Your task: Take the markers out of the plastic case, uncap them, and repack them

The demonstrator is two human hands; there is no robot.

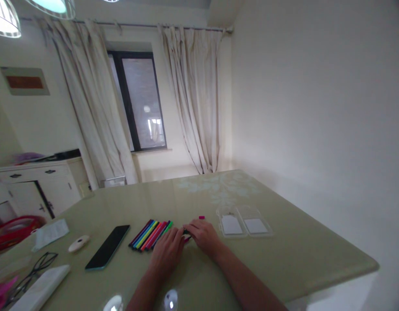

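Note:
My left hand (pixel 169 247) rests low over the table, just right of a row of felt-tip pens (pixel 150 235) and partly covering its right end. The fingers are bent and close together. My right hand (pixel 203 233) meets it fingertip to fingertip, with fingers curled. Between the fingertips shows a small dark piece (pixel 185 232), mostly hidden; a bit of magenta (pixel 187 239) shows just below it. I cannot make out which hand bears more of it. Beyond my right hand lies a small magenta cap (pixel 201 217).
Right of my hands lies an opened clear plastic case (pixel 245 221) with white cards. To the left are a phone (pixel 108 247), a white oval object (pixel 79 244), glasses (pixel 36 270) and a long white box (pixel 40 289). The table's right edge borders a wall.

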